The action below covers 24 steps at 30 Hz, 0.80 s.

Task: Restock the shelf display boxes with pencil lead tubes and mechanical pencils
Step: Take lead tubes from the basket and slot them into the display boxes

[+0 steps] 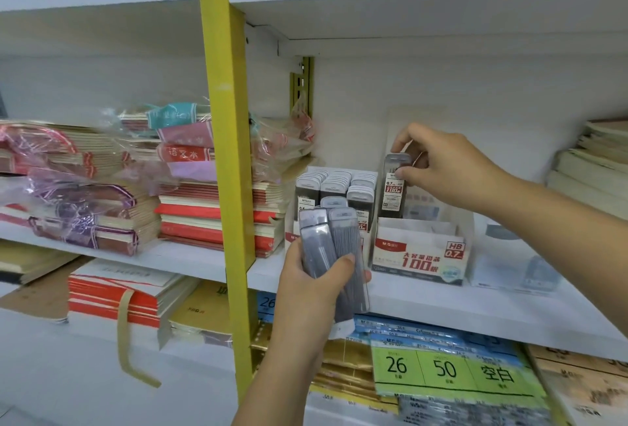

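One tube (pixel 393 187), long axis upright, was pinched at its cap by the right hand (pixel 452 167) directly over the HB box (pixel 419 255); spare tubes (pixel 334 245) were gripped in the left hand (pixel 316 286), lower left.

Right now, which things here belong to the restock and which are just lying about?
Job: left hand gripping a bundle of lead tubes; right hand pinching a single lead tube above the HB 0.7 display box; the fuller display box beside it.
Lying about: wrapped notebook stacks, green price cards, paper stacks at far right.
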### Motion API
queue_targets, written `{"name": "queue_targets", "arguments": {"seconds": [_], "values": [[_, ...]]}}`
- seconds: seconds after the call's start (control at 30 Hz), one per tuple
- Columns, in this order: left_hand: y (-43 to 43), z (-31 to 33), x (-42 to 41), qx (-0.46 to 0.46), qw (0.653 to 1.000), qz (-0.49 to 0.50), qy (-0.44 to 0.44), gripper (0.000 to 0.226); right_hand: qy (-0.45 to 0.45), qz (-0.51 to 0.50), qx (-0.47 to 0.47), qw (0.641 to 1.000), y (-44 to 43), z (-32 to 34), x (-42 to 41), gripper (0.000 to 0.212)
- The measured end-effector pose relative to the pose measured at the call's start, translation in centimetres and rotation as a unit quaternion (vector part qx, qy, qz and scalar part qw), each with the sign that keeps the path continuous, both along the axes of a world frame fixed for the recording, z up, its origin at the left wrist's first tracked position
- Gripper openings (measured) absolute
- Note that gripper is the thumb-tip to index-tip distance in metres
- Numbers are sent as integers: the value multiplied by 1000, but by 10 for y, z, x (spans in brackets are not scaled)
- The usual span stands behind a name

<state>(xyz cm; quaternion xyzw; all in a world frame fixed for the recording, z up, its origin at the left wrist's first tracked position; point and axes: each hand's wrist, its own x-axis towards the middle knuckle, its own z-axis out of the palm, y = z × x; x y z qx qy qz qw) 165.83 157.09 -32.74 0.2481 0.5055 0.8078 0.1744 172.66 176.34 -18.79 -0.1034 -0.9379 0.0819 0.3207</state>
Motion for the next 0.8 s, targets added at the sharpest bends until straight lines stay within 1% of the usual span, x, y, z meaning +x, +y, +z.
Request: {"name": "queue_targets", "arguments": {"seconds": [0.03, 0.13, 0.2, 0.37, 0.53, 0.57, 0.63, 0.73, 0.8], "values": [[-1, 0, 0, -2, 1000, 0, -2, 29, 13, 3, -8, 1000, 0, 1, 2, 27], [-2, 0, 1, 0, 1000, 1, 2, 29, 96, -4, -35, 995, 5, 13, 13, 27], [-1, 0, 2, -3, 1000, -1, 5, 30, 106, -20, -35, 994, 11, 19, 20, 28], [-1, 0, 3, -4, 1000, -4, -1, 32, 19, -49, 22, 998, 20, 11, 22, 27], [-1, 0, 2, -7, 1000, -19, 5, 33, -79, -79, 9, 994, 27, 4, 14, 15], [-1, 0, 2, -7, 1000, -21, 6, 34, -87, -84, 24, 992, 28, 2, 12, 13], [-2, 0, 2, -7, 1000, -23, 6, 33, -79, -109, 99, 986, 29, -2, 9, 2], [-4, 0, 1, -11, 999, -33, 6, 32, -71, -174, 178, 966, 27, -4, 10, 22], [-4, 0, 2, -16, 999, -40, 8, 32, -24, -184, 196, 963, 18, -6, 15, 29]]}}
